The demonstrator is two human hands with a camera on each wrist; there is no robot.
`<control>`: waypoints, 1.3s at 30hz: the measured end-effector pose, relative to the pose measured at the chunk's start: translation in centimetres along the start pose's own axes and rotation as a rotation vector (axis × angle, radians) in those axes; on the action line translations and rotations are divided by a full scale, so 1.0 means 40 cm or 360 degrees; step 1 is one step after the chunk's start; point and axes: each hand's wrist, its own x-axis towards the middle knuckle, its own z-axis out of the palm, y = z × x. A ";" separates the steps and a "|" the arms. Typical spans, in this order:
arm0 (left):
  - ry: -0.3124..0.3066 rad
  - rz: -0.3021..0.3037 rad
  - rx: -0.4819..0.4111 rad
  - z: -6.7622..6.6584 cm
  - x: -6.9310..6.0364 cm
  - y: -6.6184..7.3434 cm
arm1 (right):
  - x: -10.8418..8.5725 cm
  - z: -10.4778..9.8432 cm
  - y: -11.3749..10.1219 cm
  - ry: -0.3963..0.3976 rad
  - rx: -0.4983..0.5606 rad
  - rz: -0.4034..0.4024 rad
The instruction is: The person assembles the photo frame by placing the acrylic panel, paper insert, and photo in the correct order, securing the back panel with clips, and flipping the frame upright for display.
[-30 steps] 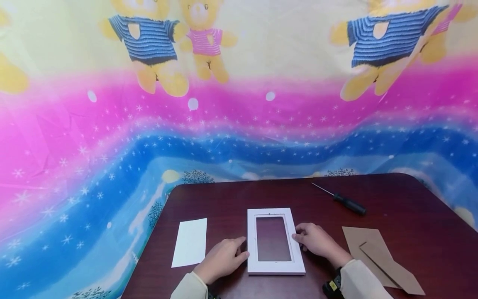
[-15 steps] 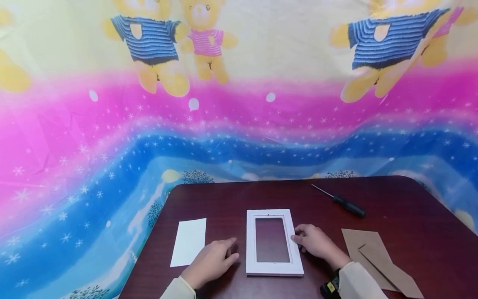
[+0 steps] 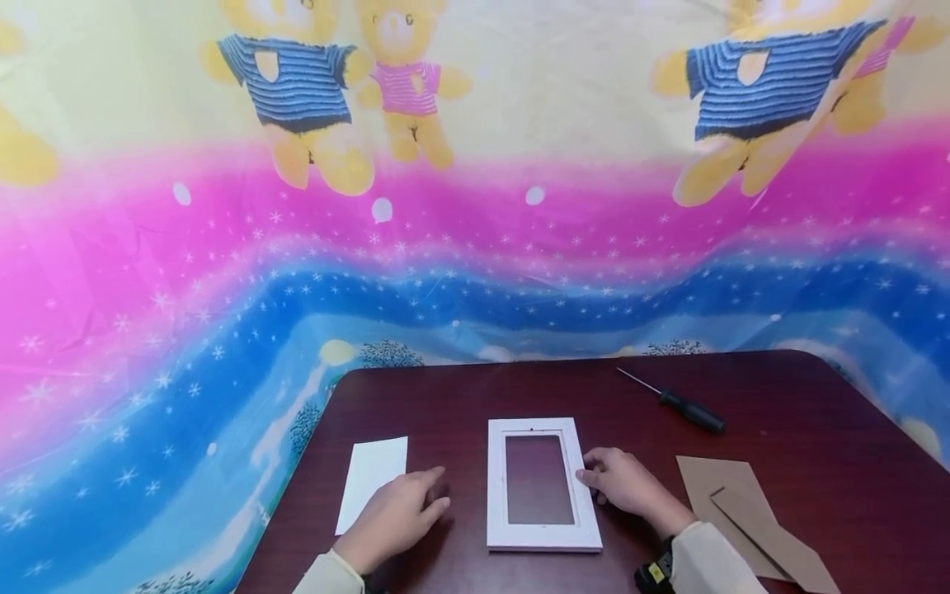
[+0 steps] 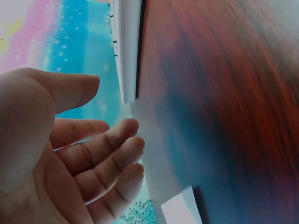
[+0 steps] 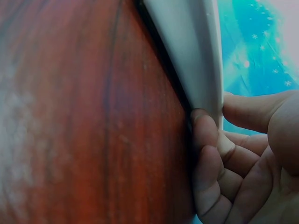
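Left hand (image 3: 389,513) loose, one white frame (image 3: 497,487) in the middle, right hand (image 3: 627,483) pinching its edge.
One white sheet (image 3: 364,474) lies just left of and beyond the left hand, partly hidden by it, with a margin of table (image 3: 460,396) running on to the left edge. The left thumb stands apart from softly bent fingers; a strip of tabletop separates them from the frame's left side. The frame lies flat between the two hands, the right thumb on its right edge, curled fingers against its side. One screwdriver (image 3: 692,412) lies beyond the right hand, well short of the table's right edge. Right of that hand's wrist lie two brown pieces: a board (image 3: 708,472) and a narrower strip (image 3: 779,540) across it; whether they are joined I cannot tell.
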 end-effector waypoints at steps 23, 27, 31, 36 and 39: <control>0.0015 -0.0282 0.0079 -0.026 -0.025 -0.103 | -0.003 0.004 -0.004 0.0037 0.0016 -0.0036; 0.0021 -0.0338 0.0122 -0.029 -0.030 -0.122 | -0.002 0.006 -0.002 0.0032 0.0014 -0.0039; 0.0037 -0.0393 0.0171 -0.030 -0.030 -0.137 | -0.002 0.005 0.000 0.0033 0.0015 -0.0037; 0.0059 -0.0448 0.0217 -0.031 -0.031 -0.155 | -0.001 0.005 0.000 0.0032 0.0026 -0.0035; 0.0035 -0.0506 0.0220 -0.035 -0.030 -0.168 | -0.001 0.006 0.000 0.0029 0.0032 -0.0032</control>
